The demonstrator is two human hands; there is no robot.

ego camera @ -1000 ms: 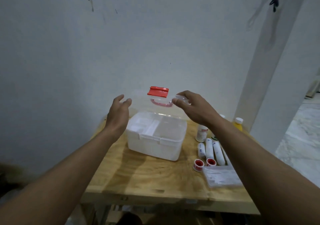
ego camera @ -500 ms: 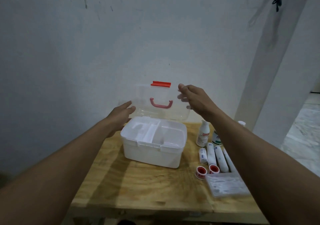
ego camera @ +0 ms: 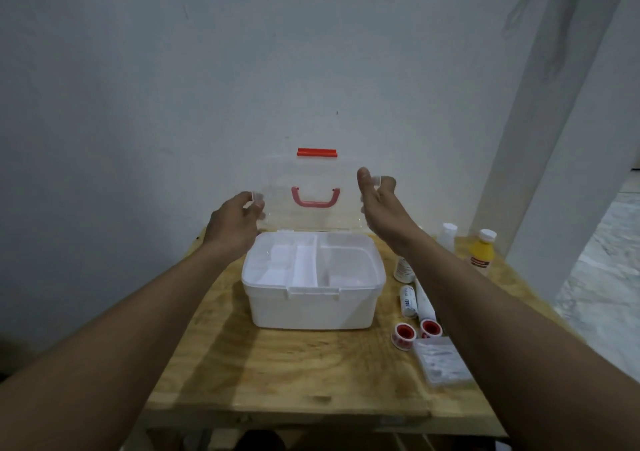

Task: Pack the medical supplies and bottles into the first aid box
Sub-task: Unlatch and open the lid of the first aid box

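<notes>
The white first aid box (ego camera: 313,306) stands open on the wooden table (ego camera: 277,364), its divided tray bare. Its clear lid (ego camera: 311,180), with a red latch and red handle, stands upright against the wall. My left hand (ego camera: 235,223) pinches the lid's left edge. My right hand (ego camera: 377,204) holds the right edge, thumb in front and fingers behind the plastic. To the right of the box lie a white bottle (ego camera: 403,270), a yellow bottle (ego camera: 481,254), bandage rolls (ego camera: 408,301), two red-cored tape rolls (ego camera: 403,334) and a clear packet (ego camera: 441,362).
A white wall rises directly behind the table and a white pillar (ego camera: 554,138) stands at the right. Another white-capped bottle (ego camera: 448,235) sits at the table's back right. The table's front edge lies near me, with tiled floor beyond on the right.
The lid has swung from tilted over the box up to upright. Both hands rose with it and now sit on its two side edges.
</notes>
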